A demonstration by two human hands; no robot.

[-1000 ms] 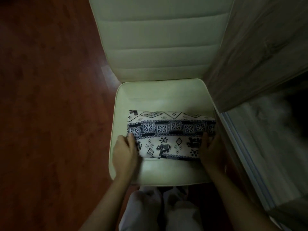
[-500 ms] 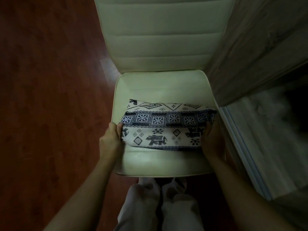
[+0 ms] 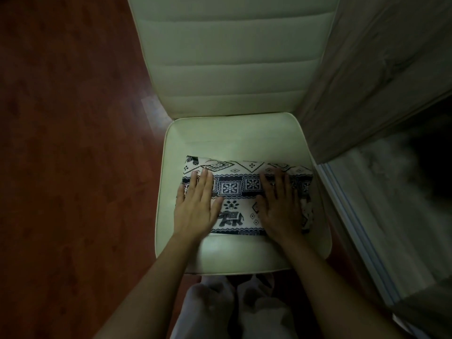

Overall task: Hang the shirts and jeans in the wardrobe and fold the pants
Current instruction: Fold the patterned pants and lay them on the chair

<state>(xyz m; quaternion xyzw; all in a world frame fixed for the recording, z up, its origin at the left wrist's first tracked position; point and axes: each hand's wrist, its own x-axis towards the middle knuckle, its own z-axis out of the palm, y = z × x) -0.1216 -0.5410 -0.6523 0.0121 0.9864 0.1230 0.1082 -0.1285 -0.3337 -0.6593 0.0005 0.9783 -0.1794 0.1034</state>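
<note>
One folded pants [image 3: 241, 189] lies across the chair [image 3: 232, 138], its right end at the seat edge. The left hand [image 3: 195, 206] and right hand [image 3: 281, 206] press it flat, fingers straight.

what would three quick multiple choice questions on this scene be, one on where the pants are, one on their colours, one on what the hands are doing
1. Where do the pants lie?
A. on the floor
B. on the chair seat
C. on a wardrobe shelf

2. What colours are the pants?
A. plain red
B. green and yellow stripes
C. white with a dark print

3. How are the left hand and right hand placed?
A. both flat on the pants, fingers straight
B. both gripping a hanger
C. one on the pants, one hanging free

Answers: 1 B, the cream seat shows behind and in front of the folded cloth; 2 C, dark elephants and squares stand on white cloth; 3 A, both palms lie on top with fingers stretched out.
</note>
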